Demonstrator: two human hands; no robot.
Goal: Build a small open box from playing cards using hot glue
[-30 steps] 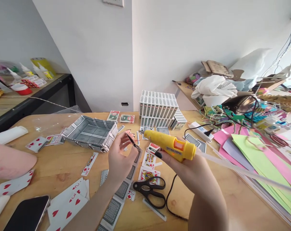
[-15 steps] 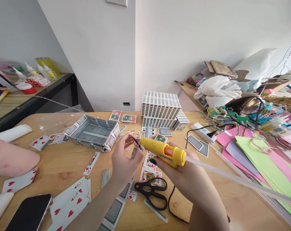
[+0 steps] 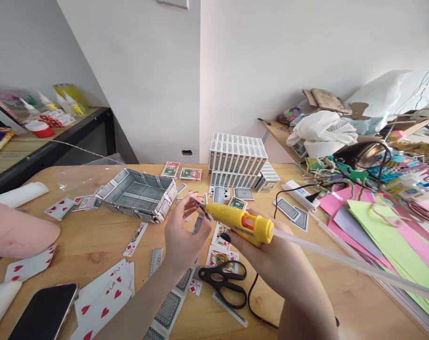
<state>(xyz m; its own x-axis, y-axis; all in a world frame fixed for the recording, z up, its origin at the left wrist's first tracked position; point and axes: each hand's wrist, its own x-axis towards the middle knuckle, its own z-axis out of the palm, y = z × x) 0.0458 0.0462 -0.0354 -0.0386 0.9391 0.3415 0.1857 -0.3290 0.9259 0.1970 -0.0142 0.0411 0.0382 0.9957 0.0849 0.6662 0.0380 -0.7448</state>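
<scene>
My right hand grips a yellow hot glue gun, with a long clear glue stick running out of its back end. The gun's nozzle points left, close to the fingertips of my left hand. Those fingers pinch a small thin piece too small to make out clearly, possibly a strip cut from a playing card. Below the hands lie black-handled scissors, partly over a jack card. A tray made of grey-backed playing cards stands left of my left hand.
Stacked card boxes stand at the back. Loose heart cards and a phone lie front left, beside a pink cylinder. To the right are a power strip and coloured paper. A black cord passes near the scissors.
</scene>
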